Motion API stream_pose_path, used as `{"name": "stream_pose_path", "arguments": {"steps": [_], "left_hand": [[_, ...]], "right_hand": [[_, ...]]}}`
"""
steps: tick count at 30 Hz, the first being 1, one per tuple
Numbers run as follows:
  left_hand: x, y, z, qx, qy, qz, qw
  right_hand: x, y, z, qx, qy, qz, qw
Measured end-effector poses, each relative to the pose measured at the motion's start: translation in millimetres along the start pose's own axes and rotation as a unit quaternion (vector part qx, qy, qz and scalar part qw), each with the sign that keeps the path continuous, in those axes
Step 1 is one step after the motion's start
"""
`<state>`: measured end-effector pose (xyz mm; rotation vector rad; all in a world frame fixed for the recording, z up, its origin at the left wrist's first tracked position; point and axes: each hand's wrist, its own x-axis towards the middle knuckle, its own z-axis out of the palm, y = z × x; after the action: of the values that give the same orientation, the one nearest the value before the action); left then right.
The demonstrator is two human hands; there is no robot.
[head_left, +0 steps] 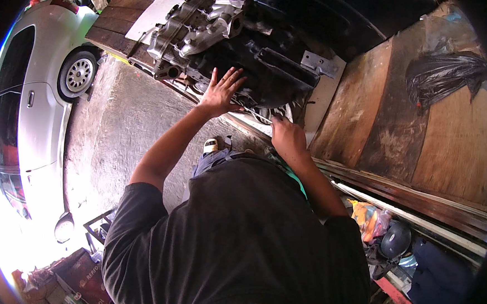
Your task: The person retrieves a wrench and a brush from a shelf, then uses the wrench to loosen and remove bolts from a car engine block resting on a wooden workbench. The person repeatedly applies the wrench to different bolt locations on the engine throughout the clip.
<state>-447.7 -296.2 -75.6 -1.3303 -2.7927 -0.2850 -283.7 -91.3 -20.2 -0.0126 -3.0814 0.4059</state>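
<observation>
A black cotton T-shirt (238,241) fills the near view. The right hand (287,137) is curled, pinching something thin at the worktop's (439,147) edge; what it is cannot be told. The left hand (221,89), fingers spread, presses flat against the greasy black-and-silver cast-metal engine block (228,39), which lies on the worn brown plank worktop. Farther right sits a crumpled black plastic bag (446,72); far left, a silver car (40,106).
</observation>
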Motion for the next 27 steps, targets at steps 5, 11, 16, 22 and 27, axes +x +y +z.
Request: {"name": "stream_pose_path", "arguments": {"steps": [5, 11, 16, 22, 27], "left_hand": [[-1, 0, 3, 0.013, 0.001, 0.003, 1.000], [1, 4, -2, -0.038, -0.008, -0.005, 0.999], [2, -3, 18, -0.017, 0.067, 0.018, 0.997], [1, -5, 22, -0.017, 0.088, 0.026, 0.996], [1, -5, 23, -0.017, 0.097, 0.035, 0.994]], "right_hand": [[2, -9, -4, 0.031, -0.038, 0.020, 0.999], [6, 0, -8, 0.061, -0.007, 0.038, 0.997], [3, -3, -5, 0.073, -0.001, 0.060, 0.996], [5, 15, -19, 0.306, 0.004, 0.023, 0.952], [-12, 22, 23, 0.696, 0.063, 0.071, 0.711]]}}
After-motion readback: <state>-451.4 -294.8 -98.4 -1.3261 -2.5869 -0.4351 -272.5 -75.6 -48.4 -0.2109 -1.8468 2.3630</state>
